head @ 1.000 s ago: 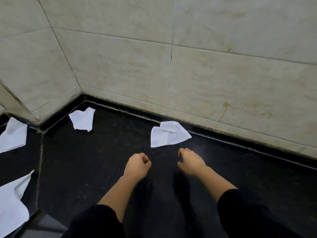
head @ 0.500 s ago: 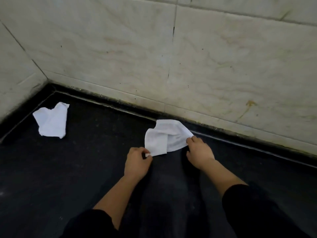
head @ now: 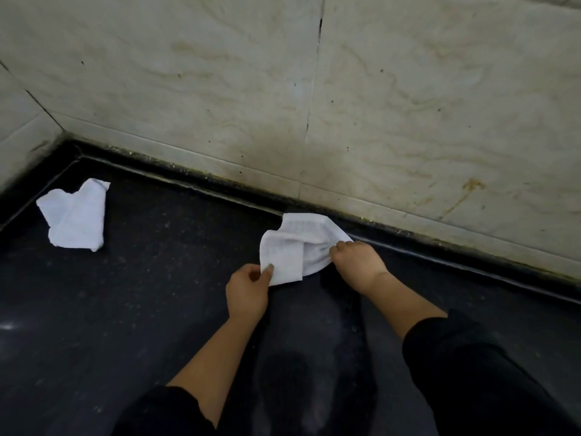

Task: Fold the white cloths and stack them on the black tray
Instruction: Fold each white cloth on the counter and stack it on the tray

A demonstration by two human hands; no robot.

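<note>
A crumpled white cloth [head: 294, 247] lies on the black counter [head: 141, 309] close to the back wall. My left hand [head: 246, 292] pinches its near left corner between thumb and fingers. My right hand [head: 356, 262] grips the cloth's right edge with curled fingers. A second crumpled white cloth [head: 75, 215] lies at the far left near the corner, apart from both hands. The black tray is out of view.
A beige tiled wall [head: 314, 105] rises right behind the cloth, with a dark grimy joint along its base. A side wall [head: 19, 130] closes the left corner. Black sleeves cover both my forearms low in the frame.
Both hands reached forward from bare counter to the cloth and took hold of it. My view moved closer and to the right, so the left cloths and tray corner dropped out.
</note>
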